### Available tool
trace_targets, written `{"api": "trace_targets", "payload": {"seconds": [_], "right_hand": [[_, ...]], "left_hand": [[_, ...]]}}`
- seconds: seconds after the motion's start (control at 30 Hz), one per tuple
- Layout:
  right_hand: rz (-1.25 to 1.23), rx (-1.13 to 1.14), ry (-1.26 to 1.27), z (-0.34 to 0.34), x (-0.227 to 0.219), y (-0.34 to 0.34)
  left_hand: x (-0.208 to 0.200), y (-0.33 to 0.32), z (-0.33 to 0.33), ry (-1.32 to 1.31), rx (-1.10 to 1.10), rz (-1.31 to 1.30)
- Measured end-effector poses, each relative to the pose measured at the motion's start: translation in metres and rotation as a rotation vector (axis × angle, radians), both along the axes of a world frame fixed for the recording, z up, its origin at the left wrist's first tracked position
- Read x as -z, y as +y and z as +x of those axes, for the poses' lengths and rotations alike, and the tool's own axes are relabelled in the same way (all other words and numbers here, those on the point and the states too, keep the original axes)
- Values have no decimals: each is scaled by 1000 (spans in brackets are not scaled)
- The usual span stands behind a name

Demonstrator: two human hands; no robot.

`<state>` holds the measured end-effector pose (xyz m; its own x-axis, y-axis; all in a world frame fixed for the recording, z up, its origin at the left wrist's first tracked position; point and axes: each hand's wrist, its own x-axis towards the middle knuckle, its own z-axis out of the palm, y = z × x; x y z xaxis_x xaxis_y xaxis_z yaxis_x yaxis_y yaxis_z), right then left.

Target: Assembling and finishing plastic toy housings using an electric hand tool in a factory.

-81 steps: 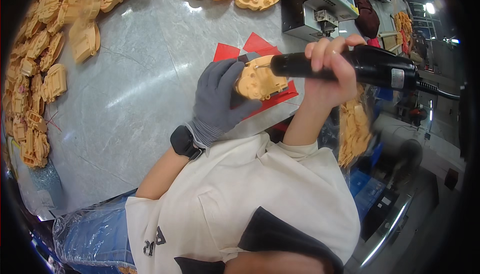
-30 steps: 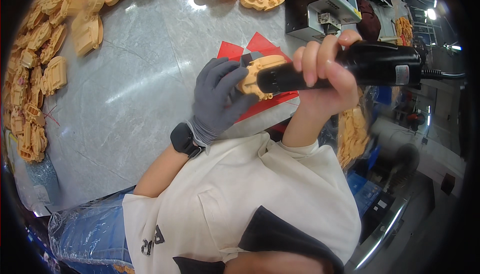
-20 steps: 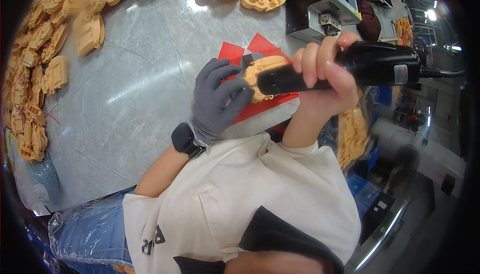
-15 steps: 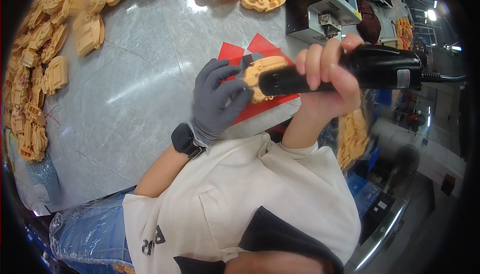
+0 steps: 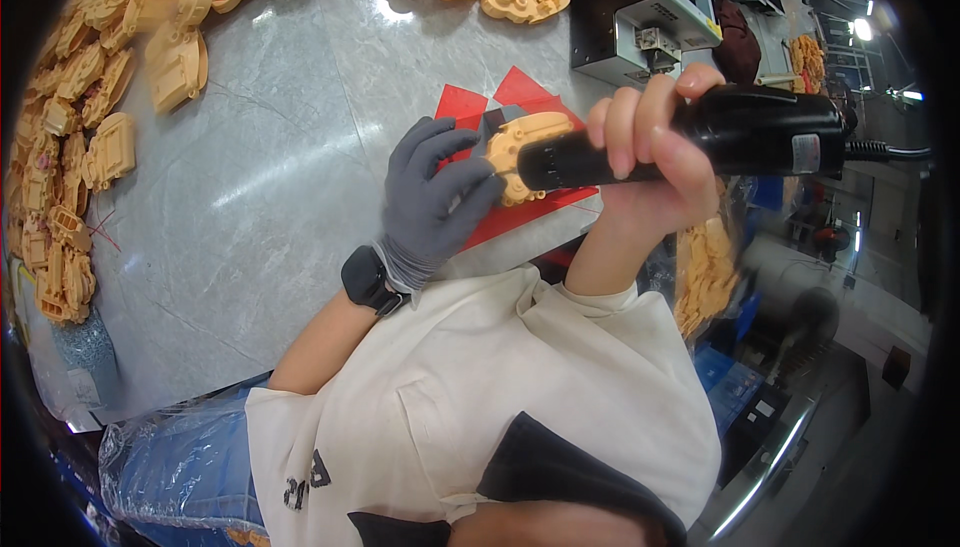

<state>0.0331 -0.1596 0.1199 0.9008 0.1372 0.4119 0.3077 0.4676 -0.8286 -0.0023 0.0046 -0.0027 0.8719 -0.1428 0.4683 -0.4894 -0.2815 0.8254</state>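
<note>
Bright overhead light; glare on grey table (image 5: 270, 177); blurred fisheye rim

Left hand (image 5: 432, 197) wore grey knit glove; black smartwatch (image 5: 368, 280) just below its cuff; cream short-sleeved shirt (image 5: 500, 377); right hand (image 5: 650, 147) bare.

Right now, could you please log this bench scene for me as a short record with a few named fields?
left hand: grey-gloved left hand grips the orange plastic part
right hand: bare right hand wraps around the black power tool, its front end on the part
under the hands: red sheet on the grey table
wrist: black watch
surroundings: more orange parts along the table's left and far edges; grey machine box beyond
</note>
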Motion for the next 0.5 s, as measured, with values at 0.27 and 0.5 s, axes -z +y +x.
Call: {"api": "trace_targets", "payload": {"seconds": [0.27,0.5], "right_hand": [[41,61,-3,2,-2,5],[-210,163,-138,3,-14,0]], "left_hand": [[3,-2,1,-11,9,27],[-2,-4,1,-1,18,92]]}}
